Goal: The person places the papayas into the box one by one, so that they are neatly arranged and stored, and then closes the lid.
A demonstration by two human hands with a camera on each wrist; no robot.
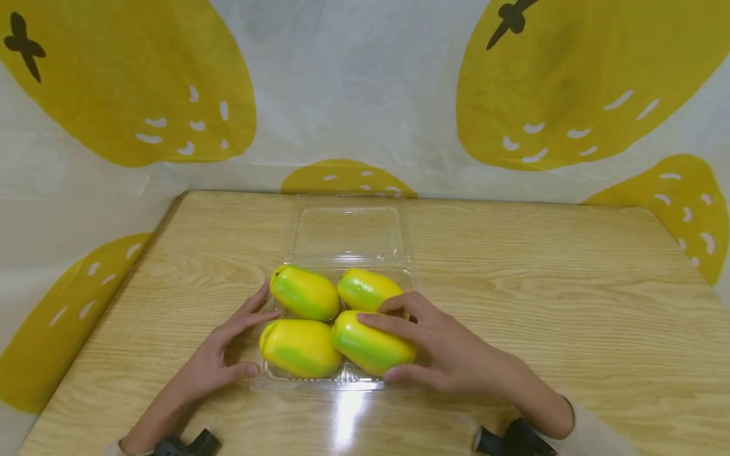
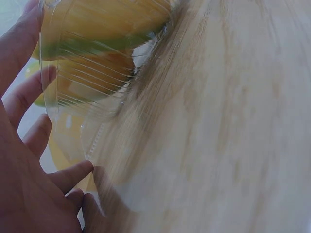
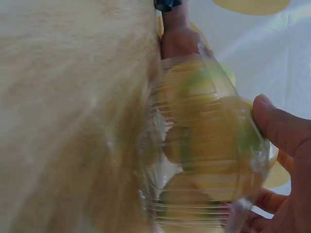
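Observation:
Several glossy yellow-and-green papayas sit in two rows in a clear plastic clamshell box, its lid folded back. My right hand holds the front right papaya, index finger over its top and thumb at its near side. The back right papaya lies just beyond those fingers. My left hand is spread beside the box's left wall, near the front left papaya and the back left papaya. In the left wrist view, its fingers are around the box's rim.
The box stands on a wood-grain table. A pale cloth with a yellow fruit print hangs behind the table and along its left side. Dark wrist devices show at both wrists.

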